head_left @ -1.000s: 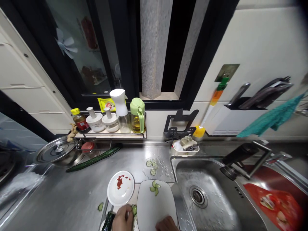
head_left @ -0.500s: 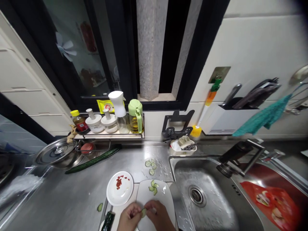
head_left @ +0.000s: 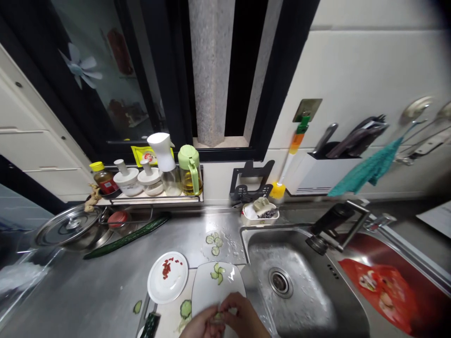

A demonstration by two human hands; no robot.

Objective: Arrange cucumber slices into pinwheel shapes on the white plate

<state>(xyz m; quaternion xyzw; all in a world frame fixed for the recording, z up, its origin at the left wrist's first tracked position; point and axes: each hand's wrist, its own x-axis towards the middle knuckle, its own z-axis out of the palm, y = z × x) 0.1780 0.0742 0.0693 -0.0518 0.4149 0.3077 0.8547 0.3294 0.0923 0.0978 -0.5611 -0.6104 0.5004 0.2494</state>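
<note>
Low over the front of a white square plate [head_left: 200, 295], my left hand [head_left: 203, 325] and my right hand [head_left: 243, 315] meet with fingertips pinched. Between them is a thin cucumber slice [head_left: 218, 318], partly covered by the fingers. Curved cucumber pieces [head_left: 217, 273] lie in a pinwheel near the plate's far edge. Left of my hands, a round cucumber slice [head_left: 185, 308] and pale scraps rest on a cutting board [head_left: 190, 280]. A dark green cut cucumber [head_left: 151, 325] lies at the board's left. Beside the square plate, a round white plate [head_left: 176, 292] holds small red pieces [head_left: 167, 269].
Several cucumber slices [head_left: 214, 241] lie on the wet steel counter [head_left: 105, 291]. A whole cucumber [head_left: 127, 241] lies below the condiment shelf [head_left: 158, 200]. To the right is a sink [head_left: 299, 291] with a black faucet [head_left: 327, 225] and a red bag [head_left: 382, 293].
My hands have drawn nearer to me, still pinching the slice. The cucumber slice and scraps on the board, covered before, now show. The whole scene has shifted left as the head turned.
</note>
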